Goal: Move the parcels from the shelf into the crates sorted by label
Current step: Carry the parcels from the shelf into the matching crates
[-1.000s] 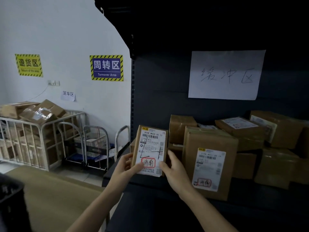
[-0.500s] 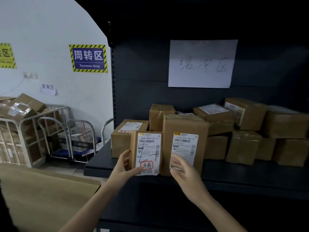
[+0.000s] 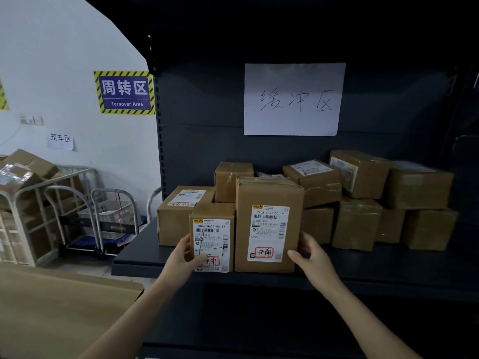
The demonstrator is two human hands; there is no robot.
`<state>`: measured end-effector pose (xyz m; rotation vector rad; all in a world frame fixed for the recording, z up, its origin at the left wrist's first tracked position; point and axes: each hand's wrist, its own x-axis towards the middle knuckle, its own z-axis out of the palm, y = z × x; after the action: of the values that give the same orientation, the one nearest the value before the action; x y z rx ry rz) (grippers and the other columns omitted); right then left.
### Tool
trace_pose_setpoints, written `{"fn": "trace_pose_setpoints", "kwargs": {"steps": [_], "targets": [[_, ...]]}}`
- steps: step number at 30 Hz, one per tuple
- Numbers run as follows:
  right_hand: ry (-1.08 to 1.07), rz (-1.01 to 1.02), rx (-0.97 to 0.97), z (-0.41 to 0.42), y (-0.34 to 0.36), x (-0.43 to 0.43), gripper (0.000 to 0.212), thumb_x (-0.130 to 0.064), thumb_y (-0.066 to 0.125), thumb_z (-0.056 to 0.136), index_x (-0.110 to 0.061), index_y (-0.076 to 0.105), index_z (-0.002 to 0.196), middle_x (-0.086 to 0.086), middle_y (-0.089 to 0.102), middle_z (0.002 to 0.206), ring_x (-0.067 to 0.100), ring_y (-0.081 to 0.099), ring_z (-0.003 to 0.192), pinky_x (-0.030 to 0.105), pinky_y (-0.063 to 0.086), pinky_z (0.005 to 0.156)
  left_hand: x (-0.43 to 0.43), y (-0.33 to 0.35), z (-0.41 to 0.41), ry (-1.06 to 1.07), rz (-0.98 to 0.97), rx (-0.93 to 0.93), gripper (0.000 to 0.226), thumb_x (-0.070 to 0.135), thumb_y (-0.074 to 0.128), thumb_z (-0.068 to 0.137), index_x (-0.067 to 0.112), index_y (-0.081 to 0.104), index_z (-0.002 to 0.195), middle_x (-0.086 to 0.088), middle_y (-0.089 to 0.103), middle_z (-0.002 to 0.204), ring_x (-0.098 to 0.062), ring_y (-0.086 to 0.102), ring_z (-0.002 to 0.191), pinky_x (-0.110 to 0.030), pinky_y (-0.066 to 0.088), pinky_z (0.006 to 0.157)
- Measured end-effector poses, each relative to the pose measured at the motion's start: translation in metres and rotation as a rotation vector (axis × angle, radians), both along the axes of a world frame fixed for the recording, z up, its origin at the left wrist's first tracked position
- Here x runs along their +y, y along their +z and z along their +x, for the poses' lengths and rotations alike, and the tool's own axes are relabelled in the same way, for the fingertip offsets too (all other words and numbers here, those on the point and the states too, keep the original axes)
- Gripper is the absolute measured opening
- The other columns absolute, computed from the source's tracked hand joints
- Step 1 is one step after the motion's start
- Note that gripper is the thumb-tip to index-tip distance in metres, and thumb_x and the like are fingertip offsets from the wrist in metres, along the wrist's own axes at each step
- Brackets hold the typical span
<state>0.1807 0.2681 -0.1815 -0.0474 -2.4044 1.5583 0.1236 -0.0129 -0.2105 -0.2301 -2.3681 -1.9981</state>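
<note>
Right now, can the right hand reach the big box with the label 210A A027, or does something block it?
Probably yes. The right hand is already at the right edge of the big box, and nothing stands between them.

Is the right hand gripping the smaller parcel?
No, the right hand is at the larger parcel; the left hand holds the smaller parcel.

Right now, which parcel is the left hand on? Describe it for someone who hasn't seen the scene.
Look at the dark shelf under the handwritten white sheet. At its front edge two cartons face out; the left hand grips the small parcel. It is the shorter, narrower one, left of the tall parcel, with a black pen stroke across its label.
</note>
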Motion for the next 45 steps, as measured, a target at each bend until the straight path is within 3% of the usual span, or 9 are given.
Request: {"fn": "trace_pose_setpoints", "kwargs": {"steps": [4, 9, 14, 19, 25, 30, 36, 42, 45], "targets": [[0.081, -0.066, -0.078, -0.009, 0.0, -0.004, 0.055, -0.019, 0.058, 0.091, -0.024, 0.035, 0.14, -0.005, 0.053, 0.129, 0.011, 0.049, 0.115, 0.027, 0.038, 0.098, 0.005, 0.007, 0.007, -0.005, -0.017, 0.016, 0.049, 0.001, 0.059, 0.087, 0.026, 0.039, 0.125, 0.007, 0.064, 0.104, -0.007, 0.062, 0.096, -0.021, 0.053, 0.072], [0.091, -0.112, -0.052, -0.006, -0.003, -0.008, 0.049, -0.018, 0.053, 0.094, -0.025, 0.036, 0.14, -0.007, 0.054, 0.126, 0.009, 0.047, 0.115, 0.026, 0.037, 0.098, 0.005, 0.012, 0.015, 0.013, 0.008, 0.025, 0.038, 0.004, 0.056, 0.09, 0.02, 0.047, 0.123, 0.003, 0.068, 0.105, -0.009, 0.068, 0.09, -0.019, 0.056, 0.066], [0.083, -0.152, 0.021, 0.001, 0.0, -0.003, 0.047, -0.022, 0.052, 0.094, -0.027, 0.038, 0.139, -0.014, 0.054, 0.116, 0.006, 0.049, 0.112, 0.025, 0.039, 0.095, 0.006, 0.023, 0.027, 0.035, 0.001, 0.112, 0.028, 0.009, 0.058, 0.089, 0.031, 0.057, 0.106, 0.002, 0.074, 0.095, -0.01, 0.071, 0.086, -0.021, 0.057, 0.069], [0.071, -0.158, 0.077, 0.003, 0.006, -0.001, 0.05, -0.03, 0.051, 0.093, -0.027, 0.035, 0.14, -0.007, 0.053, 0.128, 0.011, 0.048, 0.119, 0.028, 0.041, 0.097, 0.005, 0.03, 0.036, 0.093, 0.009, 0.162, 0.029, 0.016, 0.062, 0.087, 0.025, 0.06, 0.114, -0.001, 0.074, 0.099, -0.015, 0.072, 0.088, -0.038, 0.058, 0.08], [0.114, -0.172, 0.103, 0.005, 0.011, -0.003, 0.049, -0.031, 0.051, 0.092, -0.026, 0.037, 0.139, -0.004, 0.053, 0.128, 0.012, 0.05, 0.117, 0.027, 0.041, 0.094, 0.002, 0.038, 0.051, 0.149, 0.015, 0.187, 0.031, 0.016, 0.063, 0.086, 0.023, 0.059, 0.116, 0.0, 0.075, 0.095, -0.013, 0.073, 0.084, -0.029, 0.06, 0.071], [0.172, -0.193, 0.147, 0.007, 0.02, -0.01, 0.037, -0.029, 0.051, 0.093, -0.032, 0.042, 0.129, -0.015, 0.057, 0.109, 0.01, 0.053, 0.11, 0.026, 0.043, 0.091, -0.003, 0.045, 0.065, 0.212, 0.033, 0.211, 0.032, 0.018, 0.064, 0.085, 0.025, 0.059, 0.116, -0.001, 0.075, 0.096, -0.014, 0.073, 0.084, -0.034, 0.06, 0.076], [0.231, -0.157, 0.186, 0.003, 0.028, -0.025, 0.03, -0.038, 0.052, 0.091, -0.046, 0.042, 0.118, -0.008, 0.056, 0.124, 0.013, 0.051, 0.117, 0.039, 0.043, 0.101, -0.021, 0.057, 0.086, 0.26, 0.093, 0.256, 0.03, 0.012, 0.062, 0.086, 0.023, 0.06, 0.113, 0.002, 0.076, 0.09, -0.014, 0.073, 0.083, -0.021, 0.058, 0.065], [0.33, -0.176, 0.217, -0.001, 0.039, -0.062, 0.044, -0.04, 0.052, 0.089, -0.036, 0.041, 0.131, -0.007, 0.053, 0.125, 0.011, 0.049, 0.116, 0.031, 0.042, 0.096, -0.054, 0.067, 0.11, 0.362, 0.06, 0.29, 0.028, 0.014, 0.062, 0.086, 0.028, 0.061, 0.111, 0.003, 0.075, 0.093, -0.014, 0.072, 0.085, -0.026, 0.06, 0.072], [0.393, -0.2, 0.229, -0.002, 0.044, -0.089, 0.036, -0.034, 0.052, 0.091, -0.038, 0.04, 0.125, -0.012, 0.054, 0.118, 0.007, 0.05, 0.11, 0.024, 0.04, 0.09, -0.075, 0.069, 0.123, 0.421, 0.044, 0.299, 0.026, 0.016, 0.062, 0.087, 0.033, 0.061, 0.106, 0.001, 0.076, 0.092, -0.014, 0.073, 0.083, -0.028, 0.06, 0.073]]}}
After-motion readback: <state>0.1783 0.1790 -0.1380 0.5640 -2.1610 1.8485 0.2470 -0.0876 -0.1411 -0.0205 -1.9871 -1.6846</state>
